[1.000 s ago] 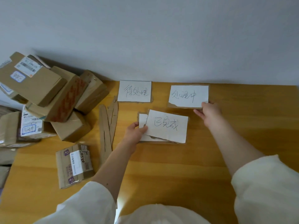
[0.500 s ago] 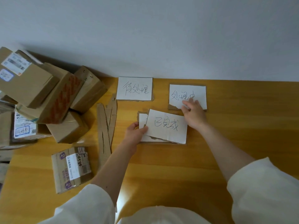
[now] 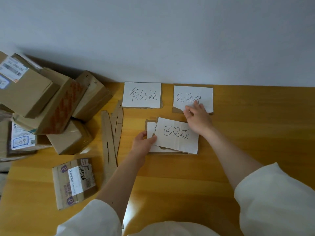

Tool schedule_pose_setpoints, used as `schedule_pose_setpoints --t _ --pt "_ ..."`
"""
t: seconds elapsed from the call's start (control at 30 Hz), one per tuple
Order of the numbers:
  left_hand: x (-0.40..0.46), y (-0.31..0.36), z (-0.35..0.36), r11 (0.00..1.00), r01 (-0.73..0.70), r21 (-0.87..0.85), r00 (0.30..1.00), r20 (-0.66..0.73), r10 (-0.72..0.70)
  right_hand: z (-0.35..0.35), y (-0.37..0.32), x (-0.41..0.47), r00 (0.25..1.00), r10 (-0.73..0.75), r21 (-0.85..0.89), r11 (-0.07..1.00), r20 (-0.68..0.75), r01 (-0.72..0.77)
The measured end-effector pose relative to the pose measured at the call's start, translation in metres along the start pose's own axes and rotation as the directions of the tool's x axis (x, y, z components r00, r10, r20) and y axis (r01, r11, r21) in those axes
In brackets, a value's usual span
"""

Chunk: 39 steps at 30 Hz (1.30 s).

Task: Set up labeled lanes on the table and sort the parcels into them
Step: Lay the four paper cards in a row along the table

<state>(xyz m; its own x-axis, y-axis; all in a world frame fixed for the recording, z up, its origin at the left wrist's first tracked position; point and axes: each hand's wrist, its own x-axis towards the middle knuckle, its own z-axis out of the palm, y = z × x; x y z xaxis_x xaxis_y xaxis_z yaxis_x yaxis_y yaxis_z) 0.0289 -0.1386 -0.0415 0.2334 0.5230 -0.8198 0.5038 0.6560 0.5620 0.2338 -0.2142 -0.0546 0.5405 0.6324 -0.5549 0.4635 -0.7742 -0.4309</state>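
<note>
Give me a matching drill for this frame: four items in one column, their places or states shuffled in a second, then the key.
Items:
1. left label card
2. right label card
3. front label card
4. lone parcel

Places or states:
A. pinched at its left edge by the left hand
B. flat near the table's front left, apart from the pile
C. fingertips of the right hand rest on it
D. by the wall, untouched

Pairs: 1-D, 2-C, 3-A, 4-B

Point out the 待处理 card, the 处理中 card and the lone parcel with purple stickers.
待处理 card [image 3: 141, 94], head view, middle of its white face.
处理中 card [image 3: 193, 95], head view, white face above the fingers.
lone parcel [image 3: 75, 183], head view, on its white shipping label.
</note>
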Motion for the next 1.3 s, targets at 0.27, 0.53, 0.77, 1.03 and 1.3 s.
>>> schedule_pose_setpoints --t 0.27,0.53,0.77,1.03,1.3 --pt "-0.001 0.003 -0.001 1.000 0.002 0.003 1.000 -0.004 -0.002 -0.006 -0.002 0.003 1.000 0.012 0.022 1.000 0.015 -0.013" --pt "-0.015 0.009 -0.005 1.000 -0.023 -0.016 1.000 -0.005 0.023 -0.020 0.000 -0.029 0.962 -0.011 0.318 0.943 -0.273 0.101" --pt "-0.041 0.008 -0.019 0.988 -0.076 -0.133 0.995 0.047 0.083 -0.015 0.002 -0.102 0.977 0.199 0.708 0.700 -0.074 -0.089" --pt "-0.071 0.000 -0.029 0.982 -0.124 -0.145 0.980 0.135 0.144 0.006 -0.005 -0.153 0.984 0.179 0.882 0.465 -0.006 -0.079" --pt "-0.090 0.000 -0.048 0.976 -0.197 -0.097 0.947 0.240 0.215 0.014 -0.012 -0.182 0.949 0.280 0.921 0.388 -0.144 0.025"
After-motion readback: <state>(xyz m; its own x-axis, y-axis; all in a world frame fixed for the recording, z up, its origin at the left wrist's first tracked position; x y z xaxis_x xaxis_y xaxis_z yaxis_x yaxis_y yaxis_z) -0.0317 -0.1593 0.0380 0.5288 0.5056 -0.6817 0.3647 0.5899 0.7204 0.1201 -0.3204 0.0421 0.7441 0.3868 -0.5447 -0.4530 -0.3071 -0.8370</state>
